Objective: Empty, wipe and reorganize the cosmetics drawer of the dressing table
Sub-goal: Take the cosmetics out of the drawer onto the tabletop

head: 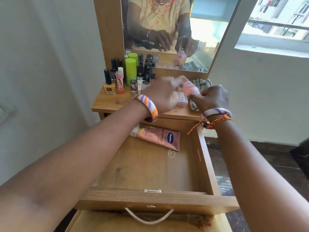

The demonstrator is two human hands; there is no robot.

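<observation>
Drawer is pulled open below the tabletop, holding one pink tube at its back. My left hand lies loosely spread over a small case, blurred. My right hand apparently pinches a pink bottle above the checked cloth.

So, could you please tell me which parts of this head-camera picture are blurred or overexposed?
Head view: the left hand and the pink bottle it meets are motion-blurred; the right hand less so; the window is blown out; the Vaseline tube in the drawer reads sharp.
</observation>
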